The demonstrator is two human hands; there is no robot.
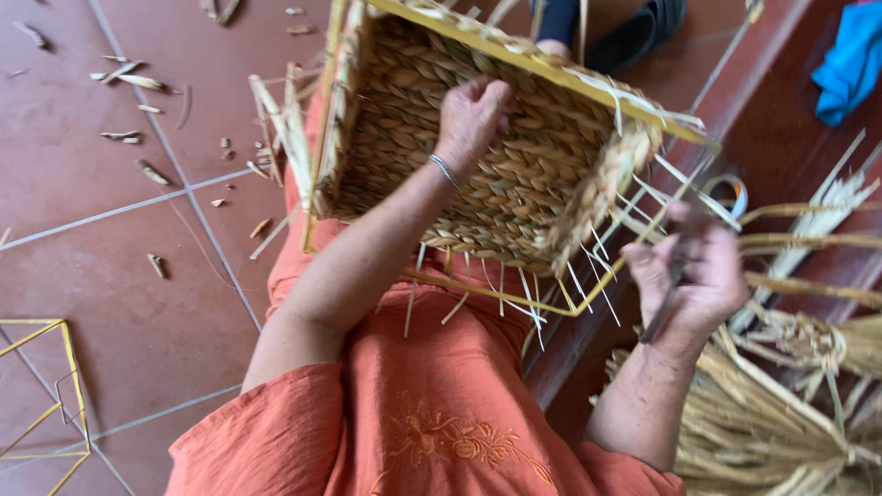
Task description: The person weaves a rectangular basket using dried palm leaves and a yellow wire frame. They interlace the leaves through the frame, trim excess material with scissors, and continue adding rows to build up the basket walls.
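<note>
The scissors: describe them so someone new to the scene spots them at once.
Start at the woven basket on the person's lap, then go to its right-hand corner. Just past it, the right hand grips the scissors: dark metal blades with a pale looped handle, unlike the straw-coloured stalks around.

A half-woven straw basket (478,156) on a yellow wire frame tilts across the upper centre of the frame, loose strand ends bristling from its lower edge; metal scissors (684,253) sit at right.

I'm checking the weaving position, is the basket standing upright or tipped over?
Tipped. The basket lies on its side on the lap, its woven bottom facing the camera, with the left hand pressed on it.
</note>
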